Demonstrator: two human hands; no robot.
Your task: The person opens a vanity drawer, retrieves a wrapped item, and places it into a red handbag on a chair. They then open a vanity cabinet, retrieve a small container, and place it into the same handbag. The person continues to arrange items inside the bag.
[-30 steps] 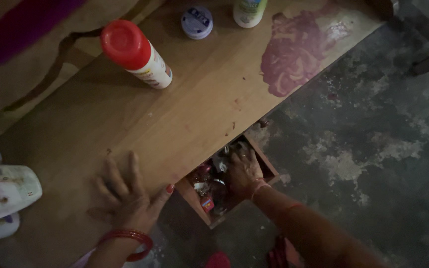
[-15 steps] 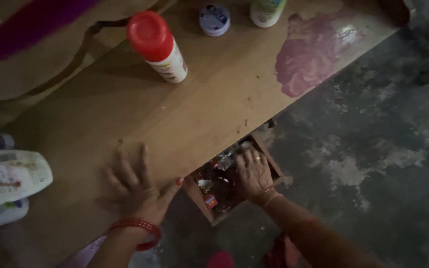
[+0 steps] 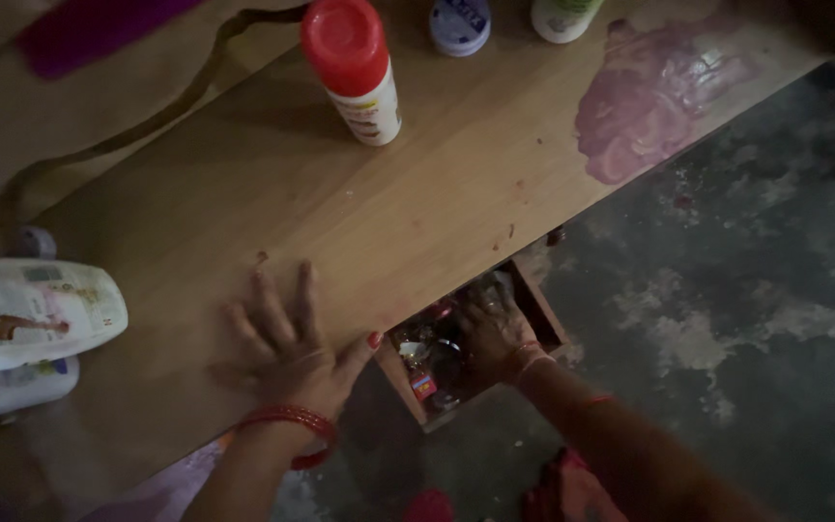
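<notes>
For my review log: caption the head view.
Left hand flat on wooden table; right hand inside open cluttered drawer.

The right hand [image 3: 493,333] reaches into the open drawer [image 3: 545,311], hiding what its fingers touch; the small things there are too dark and blurred to tell. At the desk's [image 3: 244,193] far edge, two bottles [image 3: 564,14] are cut off.

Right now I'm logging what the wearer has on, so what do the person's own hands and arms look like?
Both forearms are bare, with no sleeves in view. The left hand has red-painted nails and a stack of red bangles at the wrist. The right hand has a thin pale thread or band at the wrist and a red band further up the forearm.
</notes>
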